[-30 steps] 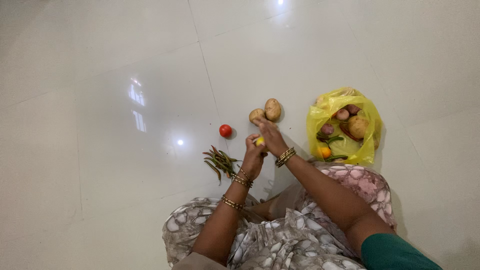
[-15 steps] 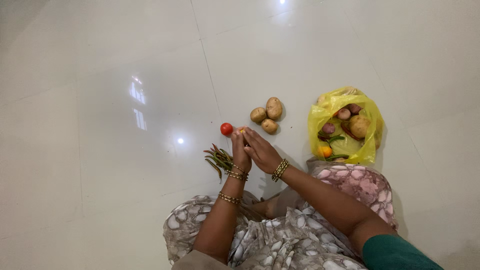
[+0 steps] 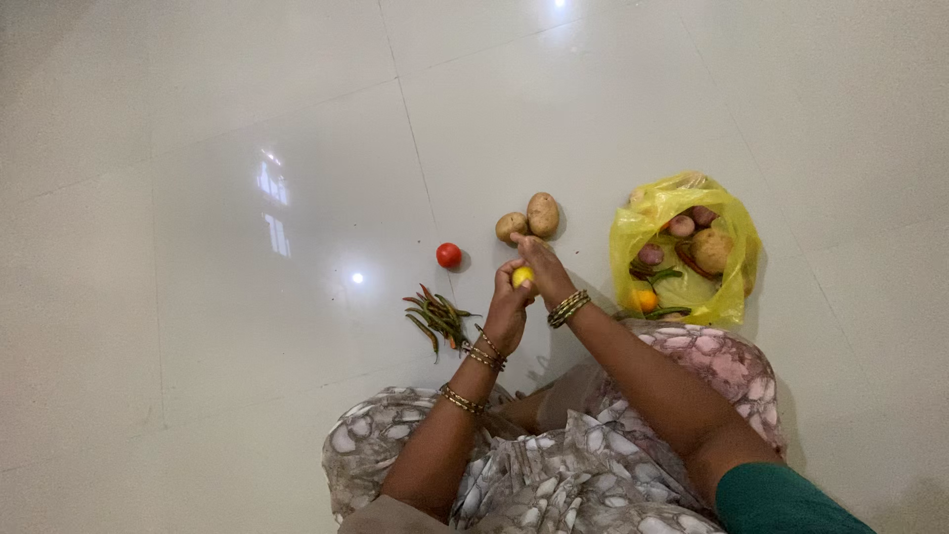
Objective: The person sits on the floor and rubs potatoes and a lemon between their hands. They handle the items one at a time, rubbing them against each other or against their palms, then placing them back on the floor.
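L hand (image 3: 507, 314) grip closed on small round yellow fruit (image 3: 522, 276), mid glossy tiled floor (image 3: 247, 148) | R hand (image 3: 542, 265) fingers touching it, not clasped | knobbly potatoes (image 3: 529, 218) just beyond | crinkled yellow plastic bag (image 3: 633, 232) to R

Wide floor (image 3: 198, 148) lies open toward its left and far edges, while potatoes (image 3: 529, 218), tomato (image 3: 449, 255), chillies (image 3: 435, 321) and yellow bag (image 3: 727, 287) crowd the near middle.

Two potatoes (image 3: 529, 220) showing on the floor (image 3: 247, 198), maybe a third hidden behind the hands. One tomato (image 3: 449, 255). One bunch of chillies (image 3: 435, 320), too tangled to count. One small yellow fruit (image 3: 522, 276). One yellow bag (image 3: 684, 247), roughly six bits of veg inside.
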